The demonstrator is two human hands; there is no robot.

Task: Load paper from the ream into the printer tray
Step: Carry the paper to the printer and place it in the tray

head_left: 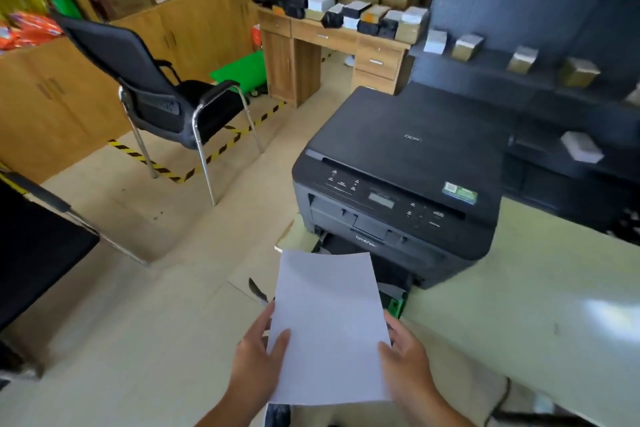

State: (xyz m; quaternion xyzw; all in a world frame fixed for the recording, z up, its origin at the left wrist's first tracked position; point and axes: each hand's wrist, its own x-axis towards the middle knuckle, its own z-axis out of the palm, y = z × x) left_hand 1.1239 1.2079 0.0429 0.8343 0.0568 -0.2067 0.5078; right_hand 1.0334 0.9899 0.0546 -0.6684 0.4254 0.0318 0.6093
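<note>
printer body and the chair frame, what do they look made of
Printer: probably moulded plastic, dark grey and matte, judging by its dull, even sheen and rounded corners. Chair frame: likely chromed metal tube, given its thin, bright, mirror-like legs.

Both forearms reach forward from the bottom edge of the view. The left hand (258,354) grips the paper (329,326) at its left side, thumb on top. The right hand (403,357) clasps the right side, thumb on top, fingers beneath.
</note>
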